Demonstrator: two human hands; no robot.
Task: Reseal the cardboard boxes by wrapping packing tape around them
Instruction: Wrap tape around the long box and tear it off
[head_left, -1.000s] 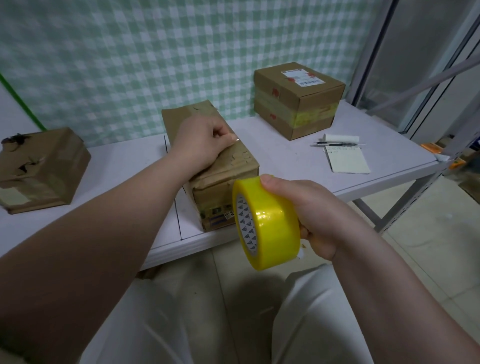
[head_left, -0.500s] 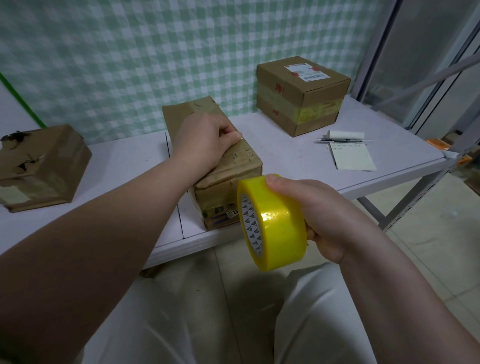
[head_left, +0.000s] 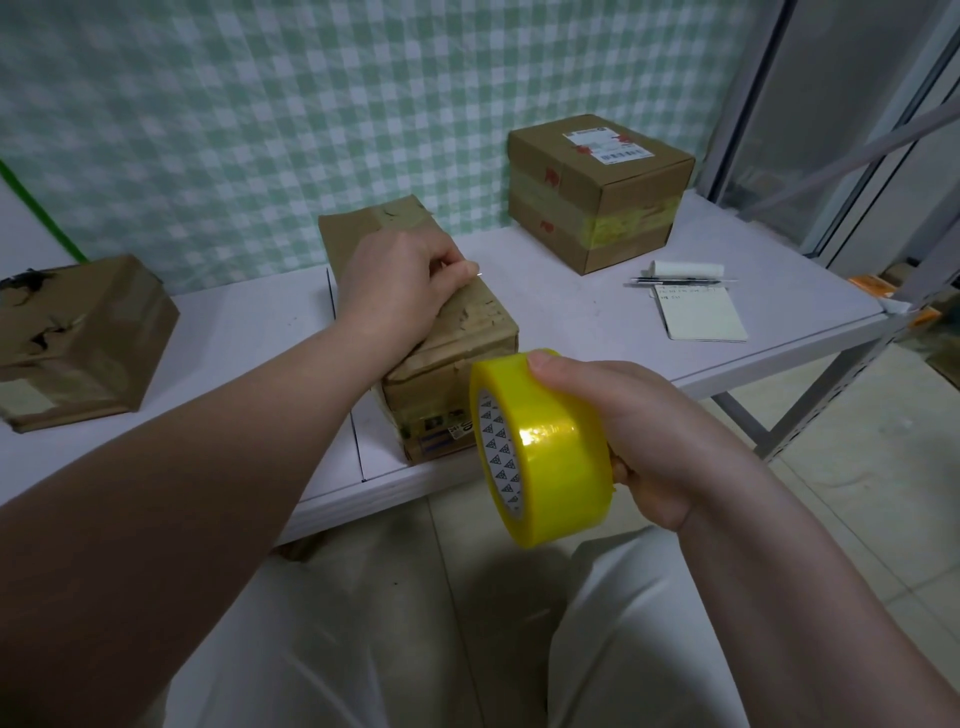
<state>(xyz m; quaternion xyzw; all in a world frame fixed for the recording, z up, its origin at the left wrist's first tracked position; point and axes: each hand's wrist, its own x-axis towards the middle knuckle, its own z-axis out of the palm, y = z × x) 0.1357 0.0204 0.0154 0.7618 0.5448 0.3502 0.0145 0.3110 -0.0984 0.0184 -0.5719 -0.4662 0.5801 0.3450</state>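
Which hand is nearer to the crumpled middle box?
Left. The left hand rests on top of the middle box, while the right hand holds the yellow tape roll just in front of it.

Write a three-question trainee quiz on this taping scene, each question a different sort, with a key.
1. Which hand grips the yellow tape roll? A left; B right; C neither.
2. True or false: the left hand rests on the middle cardboard box.
3. Fill in: the pen lies along the far edge of the ____.

Key: 1 B, the right hand. 2 true. 3 notepad.
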